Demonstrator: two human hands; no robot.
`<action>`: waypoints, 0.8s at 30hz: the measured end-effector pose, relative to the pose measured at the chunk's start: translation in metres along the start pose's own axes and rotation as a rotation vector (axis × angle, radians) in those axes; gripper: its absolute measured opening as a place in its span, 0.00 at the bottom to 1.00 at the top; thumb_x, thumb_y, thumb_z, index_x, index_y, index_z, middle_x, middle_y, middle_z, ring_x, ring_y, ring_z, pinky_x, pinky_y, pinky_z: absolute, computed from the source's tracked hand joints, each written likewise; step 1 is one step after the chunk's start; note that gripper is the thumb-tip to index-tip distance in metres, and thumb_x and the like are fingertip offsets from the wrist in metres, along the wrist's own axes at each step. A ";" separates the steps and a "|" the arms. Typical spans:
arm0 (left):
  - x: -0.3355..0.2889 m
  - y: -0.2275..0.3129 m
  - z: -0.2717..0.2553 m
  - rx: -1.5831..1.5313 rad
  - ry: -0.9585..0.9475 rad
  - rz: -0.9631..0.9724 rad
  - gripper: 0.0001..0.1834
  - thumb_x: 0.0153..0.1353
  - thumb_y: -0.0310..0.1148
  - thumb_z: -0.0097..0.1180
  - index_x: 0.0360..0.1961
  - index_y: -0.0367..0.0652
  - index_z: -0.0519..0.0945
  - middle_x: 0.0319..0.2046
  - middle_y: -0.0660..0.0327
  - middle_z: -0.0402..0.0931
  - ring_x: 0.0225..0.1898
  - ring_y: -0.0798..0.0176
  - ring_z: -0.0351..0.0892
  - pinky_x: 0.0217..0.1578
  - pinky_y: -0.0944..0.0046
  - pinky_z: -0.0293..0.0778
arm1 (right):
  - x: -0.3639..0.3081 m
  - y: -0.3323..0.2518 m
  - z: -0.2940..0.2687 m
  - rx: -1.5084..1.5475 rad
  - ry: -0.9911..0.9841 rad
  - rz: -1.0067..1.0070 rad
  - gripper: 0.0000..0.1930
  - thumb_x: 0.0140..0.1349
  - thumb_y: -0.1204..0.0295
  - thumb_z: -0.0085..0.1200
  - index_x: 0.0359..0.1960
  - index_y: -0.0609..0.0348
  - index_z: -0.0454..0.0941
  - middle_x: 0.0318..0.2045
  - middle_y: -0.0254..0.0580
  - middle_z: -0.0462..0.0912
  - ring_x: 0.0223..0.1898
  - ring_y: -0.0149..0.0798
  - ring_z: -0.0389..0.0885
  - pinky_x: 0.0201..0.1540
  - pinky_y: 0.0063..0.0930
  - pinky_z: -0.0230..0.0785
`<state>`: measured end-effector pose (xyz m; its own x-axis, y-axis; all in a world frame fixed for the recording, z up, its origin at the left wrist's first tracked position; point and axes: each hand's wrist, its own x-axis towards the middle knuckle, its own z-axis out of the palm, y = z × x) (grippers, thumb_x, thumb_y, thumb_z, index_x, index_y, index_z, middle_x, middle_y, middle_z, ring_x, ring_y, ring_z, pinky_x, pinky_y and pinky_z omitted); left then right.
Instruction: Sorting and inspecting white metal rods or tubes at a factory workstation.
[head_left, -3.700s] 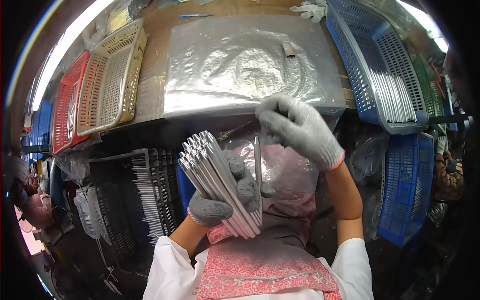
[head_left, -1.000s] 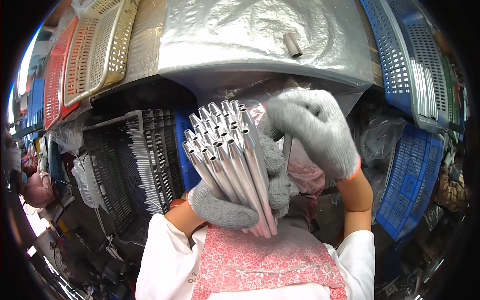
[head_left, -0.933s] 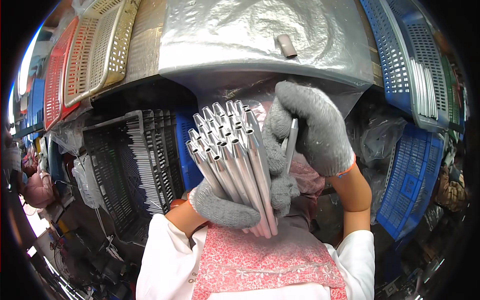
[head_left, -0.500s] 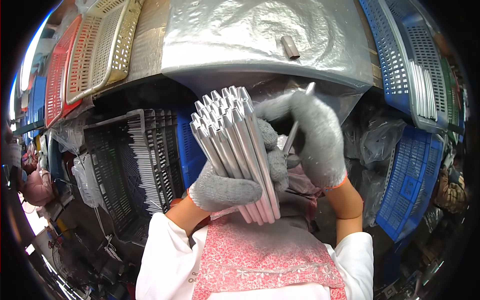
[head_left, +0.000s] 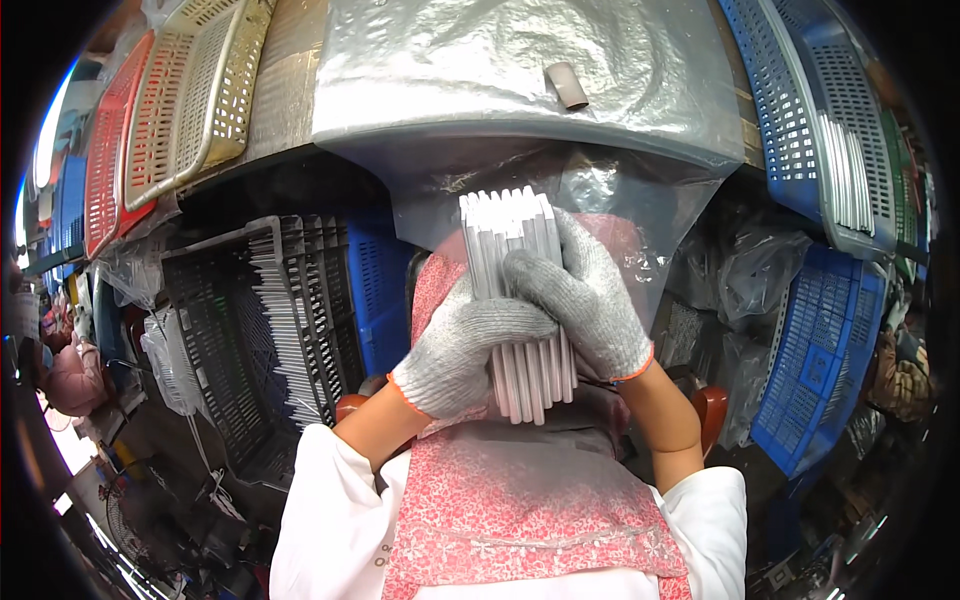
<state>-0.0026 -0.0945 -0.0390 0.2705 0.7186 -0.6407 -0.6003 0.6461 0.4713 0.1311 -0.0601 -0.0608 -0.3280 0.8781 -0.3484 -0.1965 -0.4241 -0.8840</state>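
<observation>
A bundle of slim silvery metal tubes (head_left: 530, 365) stands tilted in front of my apron, gripped from both sides. My left hand (head_left: 465, 340), in a grey knit glove, wraps the bundle's left side with its thumb laid across the front. My right hand (head_left: 585, 295), gloved the same way, clasps the right side higher up, its thumb pressed on the tubes. The fingers behind the bundle are hidden. Upper tube ends form a fairly even row, while the lower ends are uneven.
A plastic-covered table (head_left: 420, 80) lies ahead with a short brownish cylinder (head_left: 567, 86) on it. At left, a black crate (head_left: 215, 350) holds stacked tubes. A blue basket (head_left: 820, 370) stands at right; another blue basket (head_left: 770, 100) with tubes sits above it.
My right hand has come down from handling a single tube and now grips the bundle's right side. The bundle has turned more upright and shifted slightly right.
</observation>
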 end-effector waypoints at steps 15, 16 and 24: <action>-0.035 -0.046 -0.110 -0.008 -0.021 -0.170 0.22 0.57 0.27 0.54 0.53 0.37 0.70 0.42 0.53 0.77 0.40 0.59 0.80 0.42 0.61 0.78 | -0.040 -0.033 -0.010 0.044 0.029 0.176 0.15 0.62 0.66 0.56 0.45 0.64 0.76 0.38 0.38 0.80 0.38 0.24 0.75 0.41 0.21 0.70; -0.036 -0.046 -0.110 -0.010 -0.020 -0.173 0.22 0.57 0.27 0.54 0.54 0.37 0.70 0.42 0.53 0.77 0.39 0.59 0.80 0.42 0.61 0.78 | -0.040 -0.035 -0.005 0.057 0.044 0.113 0.15 0.62 0.67 0.56 0.45 0.64 0.75 0.38 0.38 0.80 0.38 0.24 0.75 0.41 0.21 0.70; -0.035 -0.037 -0.106 0.045 -0.068 -0.211 0.21 0.59 0.27 0.52 0.54 0.36 0.69 0.42 0.52 0.77 0.38 0.59 0.81 0.39 0.63 0.79 | -0.047 -0.018 0.000 -0.036 0.183 -0.072 0.15 0.61 0.71 0.56 0.47 0.62 0.68 0.37 0.36 0.77 0.38 0.24 0.75 0.42 0.21 0.70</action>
<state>-0.0696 -0.1710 -0.0985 0.4378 0.5809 -0.6862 -0.4915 0.7938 0.3583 0.1498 -0.0936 -0.0283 -0.1402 0.9330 -0.3315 -0.1792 -0.3532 -0.9182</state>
